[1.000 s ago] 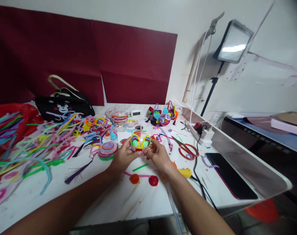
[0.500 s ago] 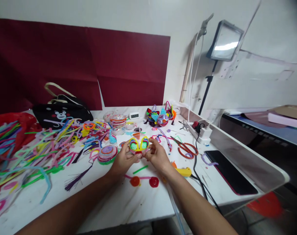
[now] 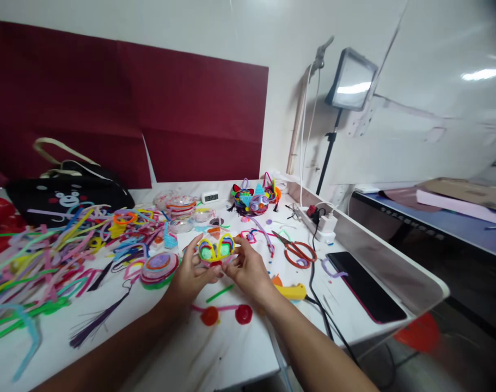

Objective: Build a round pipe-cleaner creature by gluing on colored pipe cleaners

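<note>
A small round craft piece [image 3: 215, 247] with yellow outlines, green eye shapes and a red spot is held above the white table. My left hand [image 3: 191, 275] grips its left side, fingers curled round it. On its right side my right hand [image 3: 248, 267] pinches the edge, the thumbs close together at the bottom. A green strip [image 3: 220, 293] lies just below the hands, and an orange disc [image 3: 209, 316] and a red disc [image 3: 243, 314] joined by a pink strip lie nearer the front edge. To the left sits a round layered coil piece [image 3: 159, 268].
Colourful pipe cleaners [image 3: 68, 250] are heaped at the left beside a black bag [image 3: 70, 196]. Right of the hands are orange-handled scissors [image 3: 300, 253], a yellow glue gun [image 3: 293, 292] with its cable, and a phone [image 3: 366, 286]. Finished colourful pieces [image 3: 256, 198] stand at the back.
The view has turned slightly to the right, so the table's things appear further left. Both hands still hold the craft piece, now tipped slightly to show more of its face.
</note>
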Demonstrator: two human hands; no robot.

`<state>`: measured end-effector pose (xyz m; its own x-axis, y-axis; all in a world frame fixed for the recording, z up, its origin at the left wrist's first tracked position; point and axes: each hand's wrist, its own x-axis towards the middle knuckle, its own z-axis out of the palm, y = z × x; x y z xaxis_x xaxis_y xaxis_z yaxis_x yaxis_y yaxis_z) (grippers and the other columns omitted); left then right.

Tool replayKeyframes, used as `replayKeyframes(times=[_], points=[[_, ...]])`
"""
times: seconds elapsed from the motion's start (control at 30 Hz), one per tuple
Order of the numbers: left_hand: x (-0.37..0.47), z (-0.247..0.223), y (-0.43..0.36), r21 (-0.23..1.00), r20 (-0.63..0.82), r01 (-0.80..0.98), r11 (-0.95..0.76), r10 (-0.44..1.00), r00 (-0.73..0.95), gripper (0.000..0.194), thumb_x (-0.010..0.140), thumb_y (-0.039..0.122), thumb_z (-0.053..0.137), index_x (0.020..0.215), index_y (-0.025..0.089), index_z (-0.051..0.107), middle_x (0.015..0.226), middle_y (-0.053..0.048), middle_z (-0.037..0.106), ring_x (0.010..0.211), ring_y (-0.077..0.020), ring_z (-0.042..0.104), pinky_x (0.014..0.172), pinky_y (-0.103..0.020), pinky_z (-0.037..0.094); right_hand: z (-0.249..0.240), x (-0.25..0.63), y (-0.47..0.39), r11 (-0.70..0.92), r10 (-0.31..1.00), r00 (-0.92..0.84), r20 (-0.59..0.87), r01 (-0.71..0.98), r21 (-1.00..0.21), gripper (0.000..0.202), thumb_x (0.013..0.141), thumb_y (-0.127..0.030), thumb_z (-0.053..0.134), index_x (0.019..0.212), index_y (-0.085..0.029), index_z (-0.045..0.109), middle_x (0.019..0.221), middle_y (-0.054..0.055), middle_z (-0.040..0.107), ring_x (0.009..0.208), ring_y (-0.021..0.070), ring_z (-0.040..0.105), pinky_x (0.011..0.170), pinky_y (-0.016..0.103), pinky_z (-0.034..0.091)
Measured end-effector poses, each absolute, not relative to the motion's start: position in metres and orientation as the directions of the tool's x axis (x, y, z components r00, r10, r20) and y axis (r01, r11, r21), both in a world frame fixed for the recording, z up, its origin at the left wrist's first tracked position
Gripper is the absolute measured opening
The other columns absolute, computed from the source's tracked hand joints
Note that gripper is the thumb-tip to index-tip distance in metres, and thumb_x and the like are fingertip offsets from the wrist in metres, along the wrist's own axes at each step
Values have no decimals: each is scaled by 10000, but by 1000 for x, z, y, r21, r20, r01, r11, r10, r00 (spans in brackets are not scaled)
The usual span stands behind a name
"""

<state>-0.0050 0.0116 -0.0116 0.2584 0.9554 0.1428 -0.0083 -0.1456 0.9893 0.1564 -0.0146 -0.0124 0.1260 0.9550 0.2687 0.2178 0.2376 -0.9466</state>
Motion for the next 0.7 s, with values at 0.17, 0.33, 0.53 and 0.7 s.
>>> replayKeyframes(times=[0.17,0.33,0.53,0.7], points=[[-5,-13,12,989,147,-25,-145,952,270,1026,677,344,799,1489,256,177,1083,-117,651,684,-237,724,625,-381,602,-12,156,-16,222,957,124,262,268,-938,611,693,-123,692,1246,-290,492,923,-9,671,658,135,633,582,248,486],[-5,-11,12,989,146,-3,-150,954,263,1047,650,368,810,1475,209,185,996,-97,676,631,-230,712,595,-363,593,-10,155,-16,225,957,115,266,281,-933,616,685,-129,696,1242,-292,489,951,-19,671,642,120,628,583,240,481],[-5,-15,15,986,161,-9,-166,947,279,989,664,369,806,1452,228,225,1007,-88,677,643,-214,710,590,-329,588,-6,155,-20,237,957,104,271,263,-935,587,698,-122,667,1239,-268,491,929,-8,675,652,127,630,588,248,475],[-4,-15,14,987,159,-26,-158,950,269,963,635,377,822,1418,230,280,972,-72,679,651,-223,713,595,-336,591,-6,155,-20,235,959,93,267,262,-936,585,693,-125,647,1242,-257,492,891,-12,661,645,132,627,585,250,467]])
